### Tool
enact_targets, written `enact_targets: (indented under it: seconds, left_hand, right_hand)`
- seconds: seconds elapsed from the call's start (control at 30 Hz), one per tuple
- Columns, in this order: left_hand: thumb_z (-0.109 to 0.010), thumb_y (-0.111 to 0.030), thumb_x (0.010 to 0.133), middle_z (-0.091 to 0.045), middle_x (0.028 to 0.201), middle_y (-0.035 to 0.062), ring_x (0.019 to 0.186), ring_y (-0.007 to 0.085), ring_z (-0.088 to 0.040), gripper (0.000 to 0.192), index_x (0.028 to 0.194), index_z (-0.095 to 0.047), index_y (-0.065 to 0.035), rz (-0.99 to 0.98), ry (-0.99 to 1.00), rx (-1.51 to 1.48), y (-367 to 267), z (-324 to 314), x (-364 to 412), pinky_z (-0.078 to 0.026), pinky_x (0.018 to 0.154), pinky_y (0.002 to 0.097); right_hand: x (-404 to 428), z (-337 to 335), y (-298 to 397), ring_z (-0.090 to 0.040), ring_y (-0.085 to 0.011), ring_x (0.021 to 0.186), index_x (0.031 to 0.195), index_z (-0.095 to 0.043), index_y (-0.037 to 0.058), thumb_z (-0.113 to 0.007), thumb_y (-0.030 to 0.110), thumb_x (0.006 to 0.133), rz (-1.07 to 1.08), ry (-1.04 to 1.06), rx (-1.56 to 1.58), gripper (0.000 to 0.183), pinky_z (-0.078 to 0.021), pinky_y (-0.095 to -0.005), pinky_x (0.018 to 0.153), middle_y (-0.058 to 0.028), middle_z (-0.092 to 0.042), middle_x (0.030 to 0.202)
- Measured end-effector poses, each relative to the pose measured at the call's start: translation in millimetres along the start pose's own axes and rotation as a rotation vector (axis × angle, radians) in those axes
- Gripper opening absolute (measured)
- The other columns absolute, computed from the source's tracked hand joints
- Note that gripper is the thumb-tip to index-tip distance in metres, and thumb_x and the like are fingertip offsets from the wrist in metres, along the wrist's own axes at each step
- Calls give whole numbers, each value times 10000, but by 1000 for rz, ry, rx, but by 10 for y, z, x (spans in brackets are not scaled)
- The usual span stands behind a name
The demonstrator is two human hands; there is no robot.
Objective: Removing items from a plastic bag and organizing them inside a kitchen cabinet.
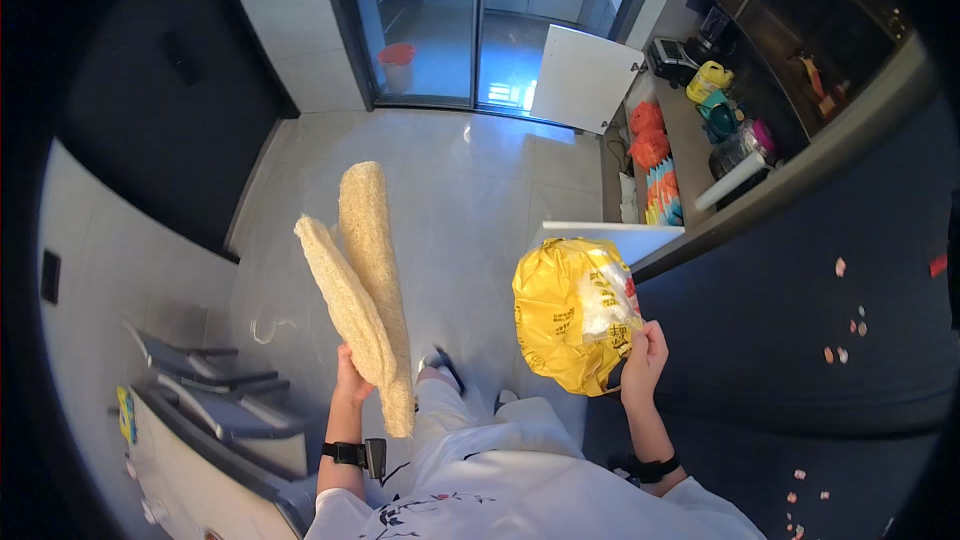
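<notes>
Two long dried loofah sponges, one behind (367, 240) and one in front (341, 296), rise side by side from my left hand (352, 375). That hand grips them near their lower part; most of its fingers are hidden behind them. On the other side my right hand (646, 360) pinches the edge of a crumpled yellow plastic bag (555, 315). The bag bears dark printed writing and has a whitish see-through patch. Its contents cannot be made out. Both hands are held apart, above the tiled floor.
At right, a low cabinet stands with its far door (585, 79) and near door (600, 229) swung out. Red plastic bags (649, 146) and colourful packets (663, 195) sit inside. Chairs (217, 397) and a table (210, 472) stand at lower left. Ahead is a glass sliding door (416, 22).
</notes>
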State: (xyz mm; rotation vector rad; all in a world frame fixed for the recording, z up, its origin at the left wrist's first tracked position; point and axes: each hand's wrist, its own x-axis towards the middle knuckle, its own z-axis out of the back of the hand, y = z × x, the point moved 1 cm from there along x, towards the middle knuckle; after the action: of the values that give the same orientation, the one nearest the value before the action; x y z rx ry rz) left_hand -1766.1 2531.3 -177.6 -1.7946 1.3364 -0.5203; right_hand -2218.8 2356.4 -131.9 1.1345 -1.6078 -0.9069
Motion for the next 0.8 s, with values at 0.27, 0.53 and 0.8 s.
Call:
enact_targets:
  seconds: [0.27, 0.53, 0.8]
  left_hand:
    - [-501, -484, 888, -626, 1195, 87, 1084, 252, -607, 573, 1288, -521, -74, 135, -49, -18, -126, -311, 283, -499, 918, 428]
    - [-531, -484, 875, -611, 1233, 70, 1135, 221, -582, 585, 1287, -527, -69, 375, 138, 56, -11, -59, 1145, -468, 970, 398]
    - [-544, -475, 885, -587, 1292, 90, 1152, 229, -586, 622, 1348, -487, -64, 607, 376, 354, -122, -247, 3003, -494, 954, 408]
  right_hand:
    - [82, 67, 370, -419, -36, 715, 765, -465, 44, -483, 33, 925, -39, -9, -150, 161, -376, -201, 653, 32, -497, 748]
    - [-153, -203, 211, -363, 7, 600, 748, -435, 123, -470, 100, 939, -165, -197, -275, 196, -298, -179, 517, 83, -430, 679]
    - [76, -873, -687, -362, -39, 652, 722, -456, 72, -508, 118, 911, -321, -572, -301, 202, -319, -240, 558, 52, -419, 708]
